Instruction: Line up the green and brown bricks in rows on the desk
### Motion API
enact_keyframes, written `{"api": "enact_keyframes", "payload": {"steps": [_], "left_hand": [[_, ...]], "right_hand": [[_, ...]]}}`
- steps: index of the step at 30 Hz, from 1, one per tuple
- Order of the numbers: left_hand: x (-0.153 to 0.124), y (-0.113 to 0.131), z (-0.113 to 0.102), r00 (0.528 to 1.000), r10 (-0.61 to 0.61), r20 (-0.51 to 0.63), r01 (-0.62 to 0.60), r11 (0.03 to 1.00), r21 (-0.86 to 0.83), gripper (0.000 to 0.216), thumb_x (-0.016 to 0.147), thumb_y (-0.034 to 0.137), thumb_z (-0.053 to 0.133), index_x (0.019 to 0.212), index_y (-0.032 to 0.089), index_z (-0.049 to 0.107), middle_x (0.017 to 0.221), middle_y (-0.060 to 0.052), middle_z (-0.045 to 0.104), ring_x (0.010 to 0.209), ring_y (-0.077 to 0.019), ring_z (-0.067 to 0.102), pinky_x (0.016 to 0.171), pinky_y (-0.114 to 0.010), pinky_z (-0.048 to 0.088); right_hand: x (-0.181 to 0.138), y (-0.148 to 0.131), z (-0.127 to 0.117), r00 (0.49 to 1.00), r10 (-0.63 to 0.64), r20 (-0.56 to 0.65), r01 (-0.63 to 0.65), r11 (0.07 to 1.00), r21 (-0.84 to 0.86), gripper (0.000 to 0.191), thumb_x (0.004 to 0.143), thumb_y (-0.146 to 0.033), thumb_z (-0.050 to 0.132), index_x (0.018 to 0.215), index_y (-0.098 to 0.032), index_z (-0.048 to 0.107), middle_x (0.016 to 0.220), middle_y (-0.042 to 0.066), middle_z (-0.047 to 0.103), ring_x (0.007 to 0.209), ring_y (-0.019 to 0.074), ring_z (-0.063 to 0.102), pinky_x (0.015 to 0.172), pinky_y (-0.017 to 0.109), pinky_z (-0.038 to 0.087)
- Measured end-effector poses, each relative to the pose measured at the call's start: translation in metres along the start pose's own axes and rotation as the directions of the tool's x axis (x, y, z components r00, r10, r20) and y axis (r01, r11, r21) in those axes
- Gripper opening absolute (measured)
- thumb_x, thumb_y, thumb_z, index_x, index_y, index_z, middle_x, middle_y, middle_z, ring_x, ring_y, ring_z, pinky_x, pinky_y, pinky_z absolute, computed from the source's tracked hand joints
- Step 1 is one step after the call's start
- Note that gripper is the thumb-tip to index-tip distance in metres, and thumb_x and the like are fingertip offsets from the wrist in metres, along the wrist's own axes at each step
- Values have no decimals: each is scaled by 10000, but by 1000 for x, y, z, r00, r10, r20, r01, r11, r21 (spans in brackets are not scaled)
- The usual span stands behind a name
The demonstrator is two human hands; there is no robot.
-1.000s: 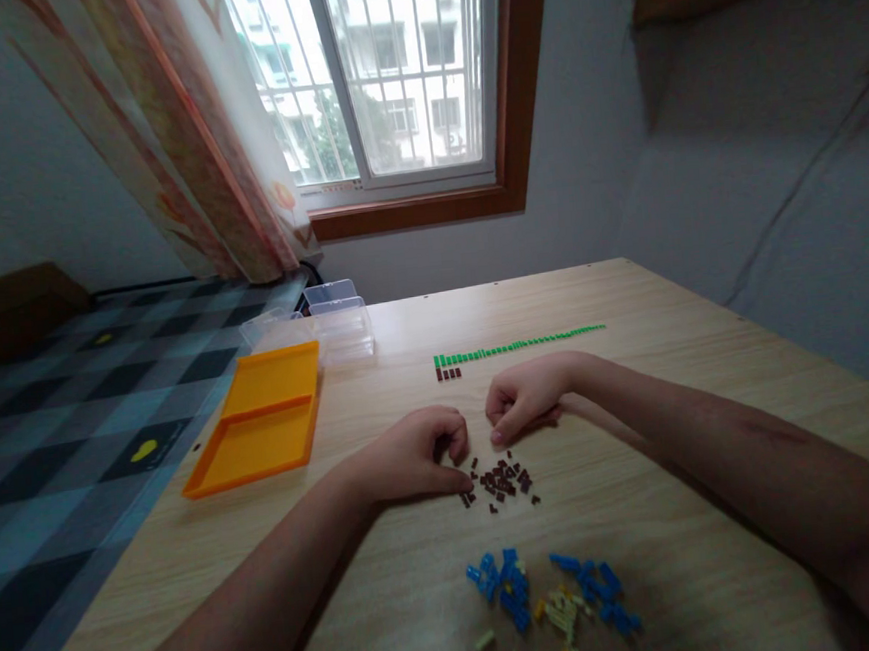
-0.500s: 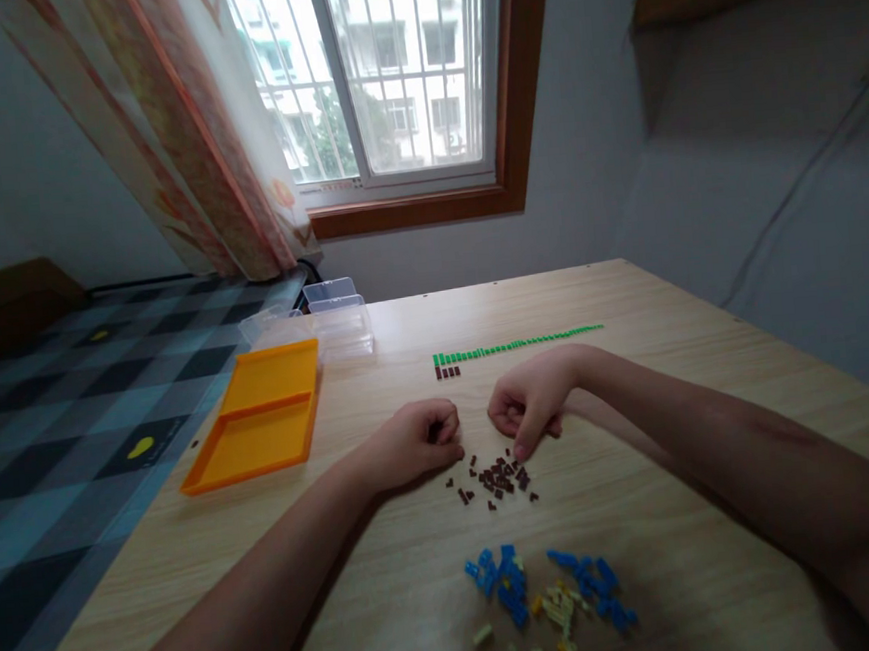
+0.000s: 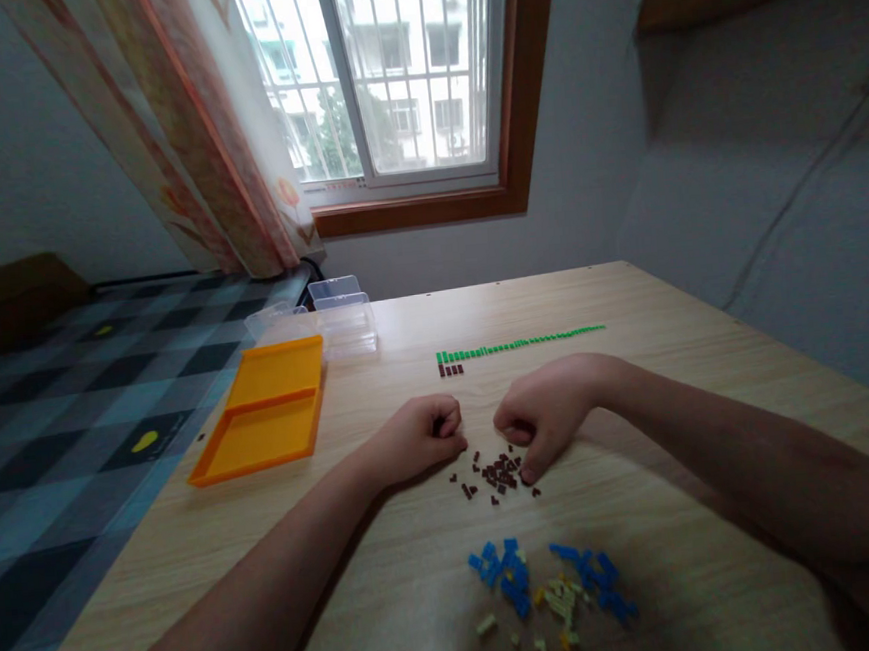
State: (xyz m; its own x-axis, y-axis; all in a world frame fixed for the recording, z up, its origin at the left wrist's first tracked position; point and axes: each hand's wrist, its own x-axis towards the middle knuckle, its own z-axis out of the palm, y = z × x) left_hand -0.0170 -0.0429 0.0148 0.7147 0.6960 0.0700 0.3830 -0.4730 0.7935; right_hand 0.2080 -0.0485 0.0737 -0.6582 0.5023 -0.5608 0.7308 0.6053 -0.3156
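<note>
A loose pile of small dark-brown building bricks [image 3: 500,473] lies on the table between and just in front of my hands. My left hand [image 3: 429,431] rests on the wood left of the pile, its fingers curled and closed; whatever may be inside is hidden. My right hand [image 3: 547,419] is at the pile's right side, fingers curled under and thumb tip touching the brown bricks at the edge. Whether it grips one cannot be made out. Beyond both hands runs a long row of green bricks [image 3: 518,344], with a short row of brown bricks [image 3: 451,370] below its left end.
Nearer me lie blue bricks [image 3: 514,590] and cream and yellow bricks [image 3: 561,598]. An orange two-part tray [image 3: 254,472] sits on the table's left, with clear plastic boxes [image 3: 345,322] behind it. A bed with a checked cover [image 3: 38,447] adjoins the left side.
My right thumb has shifted slightly down and right along the pile's edge, and the right hand has tilted a little. My left hand stays about where it was. The view has shifted slightly.
</note>
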Motion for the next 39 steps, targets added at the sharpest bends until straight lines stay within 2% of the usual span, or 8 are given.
{"api": "enact_keyframes", "payload": {"steps": [3,6,9,12,20,30,34,39], "left_hand": [[0,-1,0,1000,11,-8,-11,1000,2,272,708,179,580,614,199,326,618,69,387,602,-100,342,577,-242,281],[1,-2,0,1000,17,-10,-17,1000,3,262,709,183,572,611,198,328,616,68,385,605,-101,342,575,-241,279],[0,-1,0,1000,11,-9,-11,1000,-5,259,706,186,566,611,199,325,609,69,373,598,-98,333,571,-240,278],[0,0,-1,1000,1,-3,-1,999,-36,257,697,192,568,612,199,326,610,71,357,593,-93,330,564,-238,275],[0,-5,-2,999,-47,21,50,979,-199,262,672,176,575,627,202,318,591,80,345,561,-77,328,523,-225,245],[1,-11,0,999,-42,12,44,976,-215,274,672,191,607,622,195,338,600,77,362,568,-75,340,523,-219,258],[1,-10,0,999,-44,7,45,980,-194,279,674,189,606,619,194,333,598,76,360,571,-75,336,531,-228,246],[2,-8,-2,998,-55,16,57,981,-185,285,675,186,616,623,196,336,599,78,365,567,-75,331,537,-237,255]], "right_hand": [[-9,1,-6,993,-114,-14,115,991,66,304,745,-445,727,753,-180,579,605,-56,491,558,93,397,543,250,260],[-18,-6,-8,979,-197,-59,201,977,69,159,746,-290,720,853,-185,665,706,-38,569,605,97,466,566,245,294],[-23,-19,-4,970,-221,-106,222,975,-5,115,735,-161,663,835,-195,706,753,-15,605,640,110,496,598,256,324],[-21,-28,3,970,-204,-132,193,977,-86,151,709,-95,610,764,-196,707,744,0,621,639,122,491,614,268,341],[-9,-30,13,986,-129,-102,115,984,-135,158,666,-116,634,767,-204,719,716,7,636,605,130,467,584,277,324],[-10,-35,9,984,-161,-73,154,983,-97,126,720,-124,636,769,-188,733,697,3,634,595,115,460,581,258,329],[-16,-23,-4,962,-228,-148,226,974,-32,172,780,-163,642,900,-183,763,778,22,665,653,115,521,623,240,368],[-8,9,-12,950,-142,-277,153,988,16,193,815,-212,634,943,-163,770,818,43,693,685,124,558,628,230,395]]}}
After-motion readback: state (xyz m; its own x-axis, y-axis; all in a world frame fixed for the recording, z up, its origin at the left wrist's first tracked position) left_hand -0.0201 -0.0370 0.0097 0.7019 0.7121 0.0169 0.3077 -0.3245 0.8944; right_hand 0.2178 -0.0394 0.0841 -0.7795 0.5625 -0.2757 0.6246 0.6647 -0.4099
